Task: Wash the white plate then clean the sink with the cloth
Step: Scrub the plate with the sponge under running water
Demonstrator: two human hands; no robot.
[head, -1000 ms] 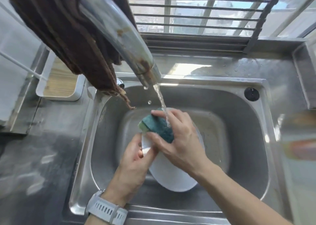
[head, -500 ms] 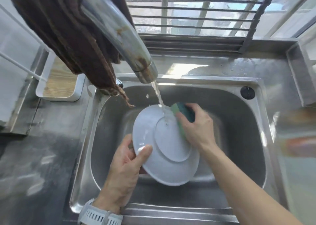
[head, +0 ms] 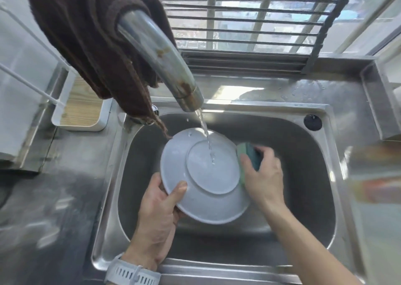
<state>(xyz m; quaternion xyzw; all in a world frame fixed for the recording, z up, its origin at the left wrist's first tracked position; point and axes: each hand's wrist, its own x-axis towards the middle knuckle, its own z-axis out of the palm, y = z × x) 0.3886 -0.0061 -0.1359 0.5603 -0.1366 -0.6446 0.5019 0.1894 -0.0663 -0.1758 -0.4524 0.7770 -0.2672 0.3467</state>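
A home kitchen is shown here, at the washing-up spot. A stainless steel sink is set into a steel counter, and water is being run from a worn, rust-spotted faucet onto a white plate that is being held over the basin. A brown cloth is draped over the faucet. A barred window is seen right behind the sink, and a small white tray with a wooden base is kept on the counter beside it.
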